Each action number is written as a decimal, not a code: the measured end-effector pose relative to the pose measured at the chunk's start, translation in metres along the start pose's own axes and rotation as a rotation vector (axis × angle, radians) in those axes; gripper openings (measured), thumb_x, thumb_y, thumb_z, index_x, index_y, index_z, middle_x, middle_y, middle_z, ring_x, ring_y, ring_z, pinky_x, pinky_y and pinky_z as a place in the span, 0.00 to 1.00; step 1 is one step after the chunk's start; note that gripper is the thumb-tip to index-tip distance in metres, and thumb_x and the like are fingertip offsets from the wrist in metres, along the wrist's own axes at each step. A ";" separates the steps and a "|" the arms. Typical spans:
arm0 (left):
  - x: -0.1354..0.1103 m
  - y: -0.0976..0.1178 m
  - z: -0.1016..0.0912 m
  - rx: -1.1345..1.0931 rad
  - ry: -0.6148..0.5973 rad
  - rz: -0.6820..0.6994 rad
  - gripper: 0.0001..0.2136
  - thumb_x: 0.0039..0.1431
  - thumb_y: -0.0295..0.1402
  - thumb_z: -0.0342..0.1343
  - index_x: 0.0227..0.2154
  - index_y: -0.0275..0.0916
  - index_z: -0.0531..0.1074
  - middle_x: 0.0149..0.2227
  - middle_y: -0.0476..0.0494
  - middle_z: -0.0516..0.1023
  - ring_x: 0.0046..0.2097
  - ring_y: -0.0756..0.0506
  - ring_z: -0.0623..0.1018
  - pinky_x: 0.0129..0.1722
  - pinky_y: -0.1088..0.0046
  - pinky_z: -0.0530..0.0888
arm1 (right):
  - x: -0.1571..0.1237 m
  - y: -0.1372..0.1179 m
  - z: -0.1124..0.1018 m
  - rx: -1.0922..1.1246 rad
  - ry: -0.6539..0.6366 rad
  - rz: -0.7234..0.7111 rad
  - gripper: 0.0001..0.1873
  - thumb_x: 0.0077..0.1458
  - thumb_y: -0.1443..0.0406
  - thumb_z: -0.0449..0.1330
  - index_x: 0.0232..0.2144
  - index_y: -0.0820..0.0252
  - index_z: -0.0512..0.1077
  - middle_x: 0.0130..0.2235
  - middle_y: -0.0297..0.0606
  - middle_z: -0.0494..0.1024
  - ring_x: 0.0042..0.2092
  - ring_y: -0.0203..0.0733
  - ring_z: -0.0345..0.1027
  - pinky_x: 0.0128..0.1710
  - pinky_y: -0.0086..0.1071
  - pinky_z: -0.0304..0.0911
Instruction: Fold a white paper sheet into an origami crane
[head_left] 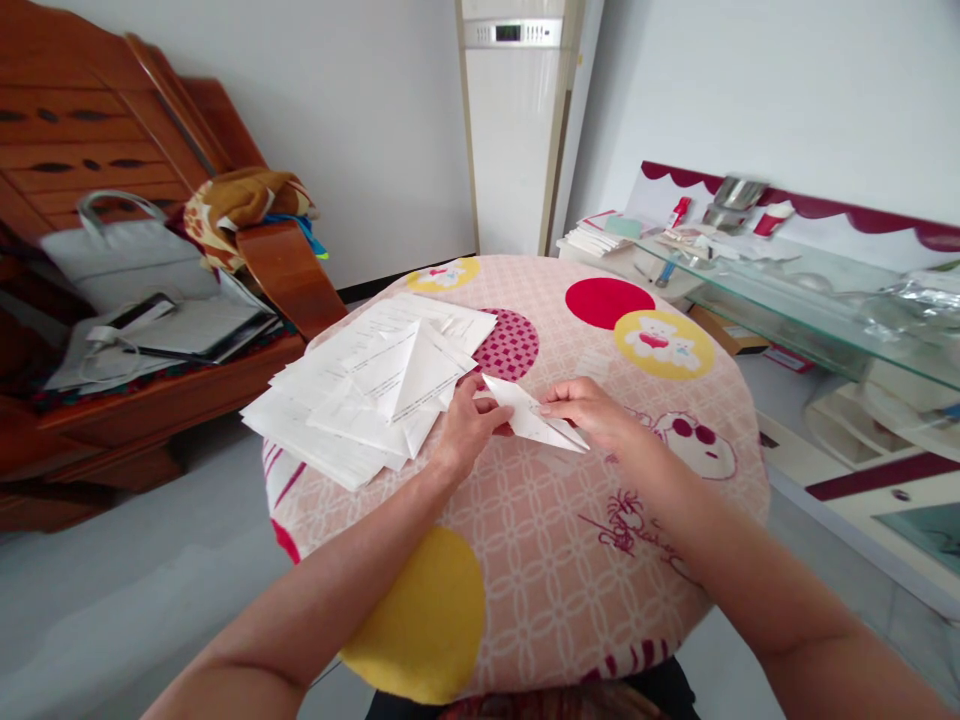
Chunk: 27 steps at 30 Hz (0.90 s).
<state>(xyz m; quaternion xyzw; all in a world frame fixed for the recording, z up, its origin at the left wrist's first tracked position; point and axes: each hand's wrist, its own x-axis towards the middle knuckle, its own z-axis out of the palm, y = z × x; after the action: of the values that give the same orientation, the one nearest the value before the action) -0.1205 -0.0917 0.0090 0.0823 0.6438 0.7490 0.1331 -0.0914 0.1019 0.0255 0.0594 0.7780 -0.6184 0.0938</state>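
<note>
A white folded paper point(525, 415), narrow and pointed, lies on a round table point(555, 600) covered with a pink patterned cloth. My left hand point(466, 430) pinches its left end with curled fingers. My right hand point(592, 412) presses down on its right part, fingers closed over the fold. Just left of my hands sits a messy stack of white sheets point(367, 395), with one folded triangular piece on top.
A wooden sofa point(150, 390) at the left holds a grey bag point(124, 255), papers and a blanket. A white standing air conditioner point(514, 130) is behind the table. A glass-topped shelf point(795, 290) with cups and clutter runs along the right.
</note>
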 end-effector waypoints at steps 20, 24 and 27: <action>-0.012 -0.017 -0.013 1.097 -0.144 0.580 0.17 0.49 0.21 0.61 0.43 0.41 0.80 0.53 0.39 0.75 0.54 0.36 0.74 0.57 0.50 0.71 | 0.006 -0.007 0.003 -0.898 -0.083 -0.275 0.05 0.48 0.72 0.63 0.23 0.62 0.78 0.23 0.34 0.75 0.27 0.35 0.65 0.28 0.30 0.51; -0.009 -0.023 -0.014 1.011 -0.390 0.714 0.19 0.52 0.15 0.53 0.42 0.39 0.79 0.49 0.40 0.78 0.51 0.42 0.77 0.51 0.61 0.76 | -0.003 0.005 0.009 -0.979 -0.019 -0.419 0.08 0.52 0.74 0.61 0.24 0.62 0.76 0.30 0.39 0.77 0.32 0.38 0.67 0.32 0.31 0.54; -0.007 -0.027 -0.016 0.970 -0.492 0.759 0.16 0.56 0.17 0.51 0.41 0.39 0.79 0.45 0.41 0.80 0.48 0.43 0.78 0.49 0.64 0.77 | -0.010 0.018 0.009 -0.952 -0.012 -0.537 0.10 0.53 0.77 0.57 0.26 0.63 0.75 0.31 0.39 0.75 0.34 0.39 0.67 0.35 0.30 0.57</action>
<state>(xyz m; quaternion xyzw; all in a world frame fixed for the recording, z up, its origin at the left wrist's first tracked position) -0.1163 -0.1048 -0.0194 0.5226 0.7852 0.3286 -0.0491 -0.0771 0.0973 0.0086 -0.1940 0.9592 -0.2003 -0.0464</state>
